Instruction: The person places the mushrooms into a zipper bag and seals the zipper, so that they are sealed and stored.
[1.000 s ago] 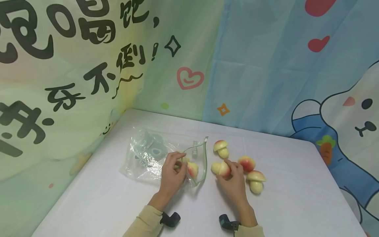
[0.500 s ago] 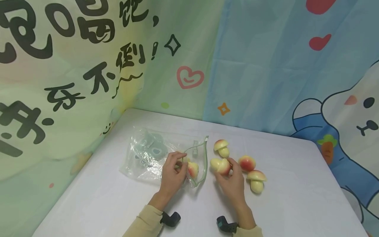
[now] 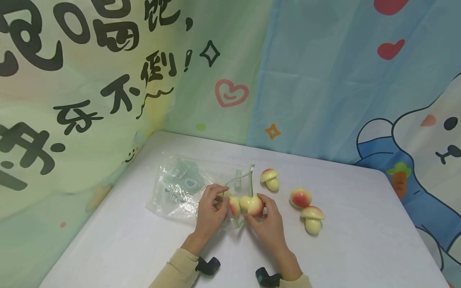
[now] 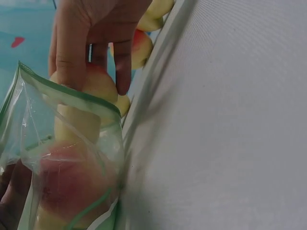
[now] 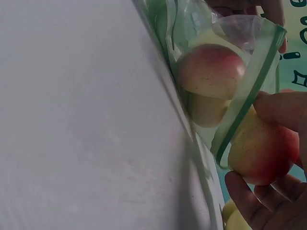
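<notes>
My right hand [image 3: 268,224] holds a toy mushroom [image 3: 255,206] by its red-and-yellow cap. Its pale stem points left into the mouth of a clear zip bag [image 3: 210,172] with a green edge. In the left wrist view, the stem of the held mushroom [image 4: 79,125] shows inside the bag. My left hand [image 3: 212,210] grips the bag's rim near the opening, partly hiding it. Another mushroom [image 5: 211,72] lies inside the bag, just within the mouth, as the right wrist view shows. The bag lies flat on the white table.
To the right lie three loose toy mushrooms: one farther back [image 3: 270,180], one with its red cap toward me [image 3: 300,198], and one nearer [image 3: 312,220]. A pale green print [image 3: 183,178] shows on the bag. Printed curtains [image 3: 306,80] stand behind the table [image 3: 360,240].
My right hand has lifted the mushroom from beside the loose ones and moved it left, to the bag's mouth. My left hand has stayed in place on the bag.
</notes>
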`<state>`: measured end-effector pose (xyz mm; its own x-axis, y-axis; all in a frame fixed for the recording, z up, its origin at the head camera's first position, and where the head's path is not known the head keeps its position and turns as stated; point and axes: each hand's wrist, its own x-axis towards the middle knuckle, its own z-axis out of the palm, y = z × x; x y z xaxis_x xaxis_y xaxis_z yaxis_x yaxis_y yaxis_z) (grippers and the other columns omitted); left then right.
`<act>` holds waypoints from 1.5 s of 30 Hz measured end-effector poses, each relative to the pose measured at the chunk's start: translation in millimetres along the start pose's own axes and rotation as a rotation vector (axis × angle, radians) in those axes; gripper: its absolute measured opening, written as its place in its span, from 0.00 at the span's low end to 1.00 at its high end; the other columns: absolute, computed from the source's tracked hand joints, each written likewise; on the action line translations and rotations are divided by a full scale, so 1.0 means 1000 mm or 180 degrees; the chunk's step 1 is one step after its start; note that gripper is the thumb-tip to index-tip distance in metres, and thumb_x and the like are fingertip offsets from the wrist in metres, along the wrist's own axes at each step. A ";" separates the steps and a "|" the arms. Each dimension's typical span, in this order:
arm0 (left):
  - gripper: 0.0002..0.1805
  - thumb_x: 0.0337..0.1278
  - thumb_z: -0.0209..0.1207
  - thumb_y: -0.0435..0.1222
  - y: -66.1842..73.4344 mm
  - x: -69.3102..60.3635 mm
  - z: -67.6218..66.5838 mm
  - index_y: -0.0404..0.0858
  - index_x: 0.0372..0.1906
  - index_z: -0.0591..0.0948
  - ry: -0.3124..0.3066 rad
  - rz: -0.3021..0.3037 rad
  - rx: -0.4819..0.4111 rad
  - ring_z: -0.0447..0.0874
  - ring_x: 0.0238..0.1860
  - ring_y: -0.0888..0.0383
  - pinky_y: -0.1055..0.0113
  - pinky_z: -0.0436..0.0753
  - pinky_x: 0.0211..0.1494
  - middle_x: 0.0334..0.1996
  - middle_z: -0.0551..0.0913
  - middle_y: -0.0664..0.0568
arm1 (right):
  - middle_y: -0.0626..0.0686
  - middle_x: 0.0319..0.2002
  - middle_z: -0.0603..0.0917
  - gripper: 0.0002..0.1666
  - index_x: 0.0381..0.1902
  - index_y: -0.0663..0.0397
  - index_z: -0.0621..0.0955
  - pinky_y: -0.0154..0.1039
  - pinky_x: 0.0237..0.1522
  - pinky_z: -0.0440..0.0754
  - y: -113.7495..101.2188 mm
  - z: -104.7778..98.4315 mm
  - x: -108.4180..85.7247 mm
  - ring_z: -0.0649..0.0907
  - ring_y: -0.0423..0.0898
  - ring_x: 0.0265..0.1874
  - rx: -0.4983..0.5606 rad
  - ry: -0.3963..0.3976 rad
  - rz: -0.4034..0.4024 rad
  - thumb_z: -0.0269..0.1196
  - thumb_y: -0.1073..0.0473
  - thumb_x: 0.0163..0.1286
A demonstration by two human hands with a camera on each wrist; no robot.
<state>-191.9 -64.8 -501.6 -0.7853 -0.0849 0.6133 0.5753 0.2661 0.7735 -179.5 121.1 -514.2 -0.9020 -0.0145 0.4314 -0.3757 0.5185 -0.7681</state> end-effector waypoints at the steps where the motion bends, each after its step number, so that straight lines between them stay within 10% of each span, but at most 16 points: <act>1: 0.18 0.50 0.59 0.17 0.005 0.001 -0.001 0.32 0.47 0.80 -0.0002 0.0042 -0.0007 0.81 0.29 0.50 0.70 0.83 0.23 0.44 0.77 0.39 | 0.58 0.54 0.77 0.43 0.60 0.62 0.73 0.39 0.34 0.85 0.000 0.001 0.000 0.78 0.48 0.46 -0.0016 -0.0009 -0.0032 0.78 0.68 0.45; 7: 0.17 0.46 0.57 0.14 0.032 0.008 -0.007 0.27 0.43 0.79 -0.0032 0.0202 -0.0052 0.81 0.26 0.46 0.65 0.83 0.23 0.40 0.77 0.34 | 0.58 0.55 0.77 0.42 0.60 0.63 0.75 0.37 0.33 0.85 -0.002 0.006 -0.001 0.80 0.51 0.49 0.0062 -0.0093 -0.0039 0.79 0.66 0.45; 32: 0.18 0.44 0.59 0.14 0.033 0.004 -0.003 0.28 0.43 0.80 -0.0020 0.0201 0.0080 0.82 0.27 0.48 0.72 0.82 0.27 0.41 0.77 0.36 | 0.57 0.54 0.80 0.38 0.60 0.58 0.77 0.38 0.35 0.87 -0.001 0.024 -0.008 0.84 0.55 0.46 0.0433 -0.0506 -0.0221 0.74 0.75 0.48; 45: 0.17 0.50 0.59 0.21 -0.007 -0.004 0.003 0.35 0.47 0.82 0.0156 0.0242 0.0003 0.82 0.31 0.54 0.73 0.83 0.27 0.45 0.77 0.45 | 0.58 0.61 0.76 0.39 0.65 0.55 0.74 0.34 0.44 0.85 -0.007 0.026 -0.009 0.80 0.58 0.55 0.0729 -0.0854 -0.0068 0.66 0.79 0.55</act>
<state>-193.0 -63.7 -509.6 -0.7272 -0.1113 0.6773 0.6325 0.2745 0.7243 -173.8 95.4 -524.7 -0.9058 -0.2632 0.3322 -0.4056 0.3110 -0.8595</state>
